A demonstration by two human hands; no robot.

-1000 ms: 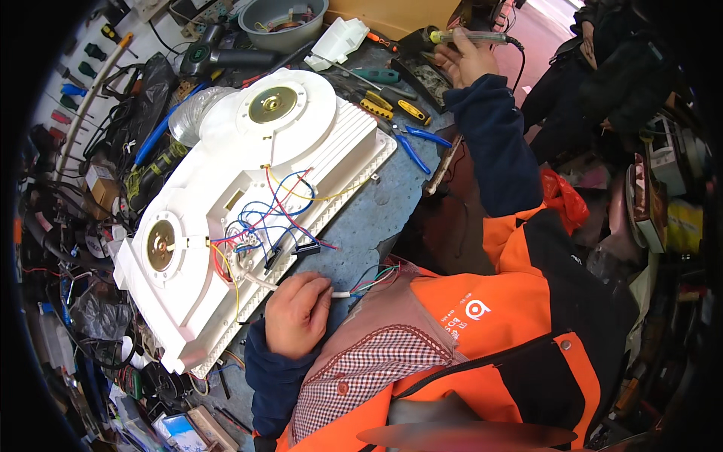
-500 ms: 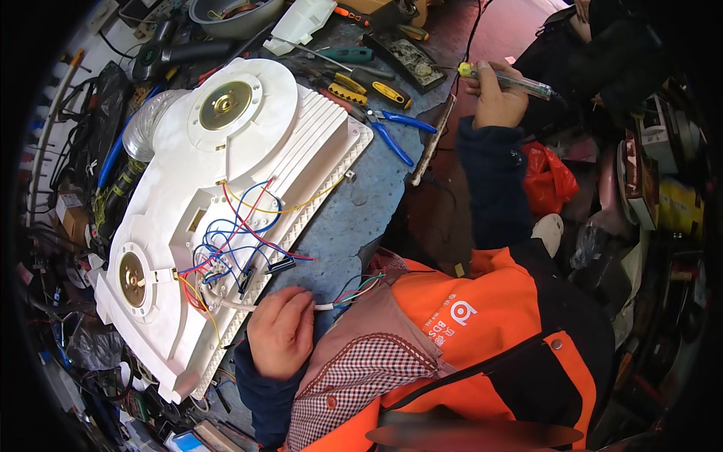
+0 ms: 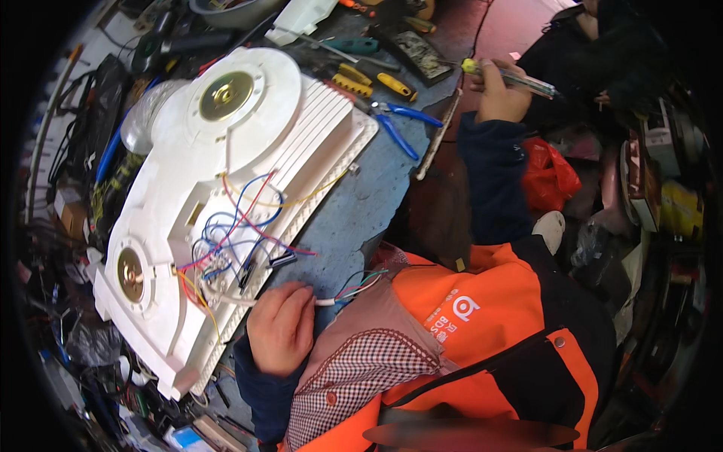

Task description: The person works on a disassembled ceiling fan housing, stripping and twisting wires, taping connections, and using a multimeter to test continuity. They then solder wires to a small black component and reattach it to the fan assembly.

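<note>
Head view shows our left hand (image 3: 282, 328) curled, fingers pinching a white sheathed cable with coloured wire ends (image 3: 343, 295) at the lower edge of the white plastic housing with two brass discs (image 3: 226, 188). The cable runs rightwards from our fingers. Our right hand (image 3: 498, 94), well apart, grips a yellow-tipped pen-shaped tool (image 3: 512, 75) lying crosswise. A red plastic bag (image 3: 550, 173) sits beside that sleeve.
</note>
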